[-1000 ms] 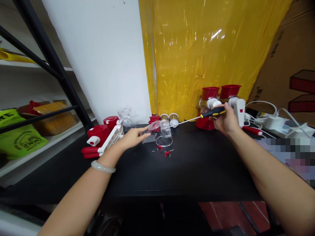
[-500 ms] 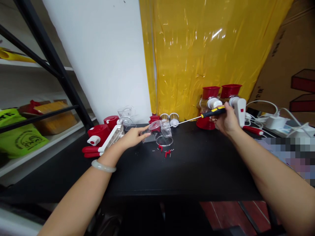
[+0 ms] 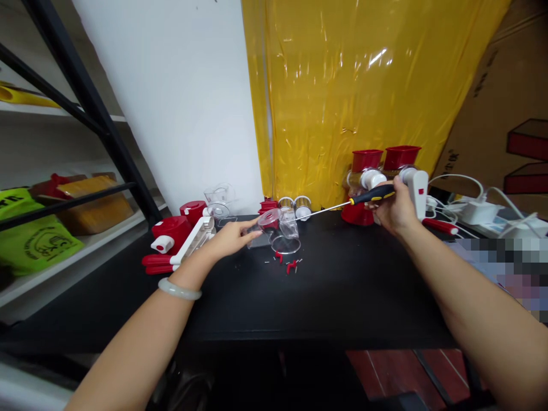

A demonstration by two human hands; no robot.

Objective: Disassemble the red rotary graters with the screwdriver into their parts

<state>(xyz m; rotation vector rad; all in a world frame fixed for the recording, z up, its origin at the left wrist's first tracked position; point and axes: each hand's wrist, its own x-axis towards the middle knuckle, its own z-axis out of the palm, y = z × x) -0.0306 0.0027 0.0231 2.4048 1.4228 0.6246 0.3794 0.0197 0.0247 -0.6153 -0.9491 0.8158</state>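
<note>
My right hand is closed round the black and yellow handle of a screwdriver. Its long steel shaft points left, and the tip meets a clear plastic housing. With fingers and thumb, my left hand grips the left side of that housing, which is tilted just above the table. A red part shows through or against the clear plastic; which, I cannot tell. Below lie small red plastic pieces and several tiny screws. Two metal grater drums stand just behind.
Red bases and white arms with red handles lie on the left of the black table. Two assembled red and white grinders stand at back right. A white power strip with cables is farther right.
The screwdriver handle has turned slightly in my right hand, showing less yellow. My left hand and the clear housing stay in place.
</note>
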